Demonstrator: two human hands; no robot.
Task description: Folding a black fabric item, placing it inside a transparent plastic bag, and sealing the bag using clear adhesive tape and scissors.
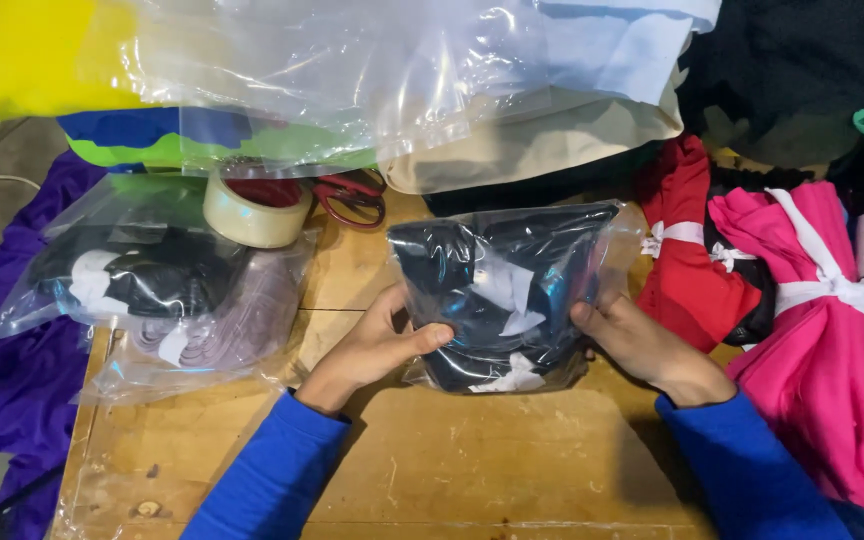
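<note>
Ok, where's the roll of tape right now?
The roll of tape sits upper left on the wooden table, beside the red-handled scissors, left of the bagged dark garment.

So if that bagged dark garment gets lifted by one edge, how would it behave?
The bagged dark garment would probably sag, since it is soft folded cloth. Its glossy clear plastic looks slippery. It seems light: both hands grip only its sides.

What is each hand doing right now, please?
Left hand: closed on the left edge of the clear bag of dark clothing.
Right hand: closed on the bag's right edge.
</note>
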